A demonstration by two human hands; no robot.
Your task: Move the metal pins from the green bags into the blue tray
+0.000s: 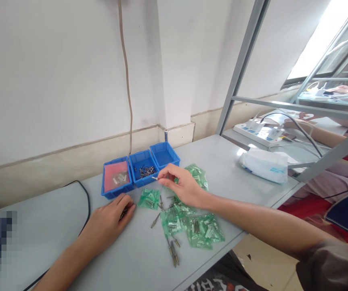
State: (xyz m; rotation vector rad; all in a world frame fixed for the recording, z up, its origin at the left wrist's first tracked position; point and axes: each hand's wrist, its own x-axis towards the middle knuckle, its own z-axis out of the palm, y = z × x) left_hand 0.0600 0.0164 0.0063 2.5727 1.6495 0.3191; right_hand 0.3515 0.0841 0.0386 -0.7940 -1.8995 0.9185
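Low on the grey table, my left hand [112,214] rests with fingers curled around small metal fasteners [124,211], mostly hidden by the fingers. My right hand [181,186] pinches a short silvery metal fastener [154,178] between thumb and fingertips, just off the front right of the middle blue bin [137,182]. Dark screws [146,172] lie in that bin. The left blue bin [109,195] holds a pink sheet [111,173] and a clear bag of metal parts [120,178]. Green plastic bags [148,199] of metal parts and loose anchor bolts [173,254] lie around and below my right hand.
A third blue bin [165,165] stands against the middle one. A white soft pack [264,165] lies at the table's right, by a grey metal frame [240,60]. A black cable [88,198] crosses the left side. Beyond are a power strip [257,134] and another person's arm [322,135].
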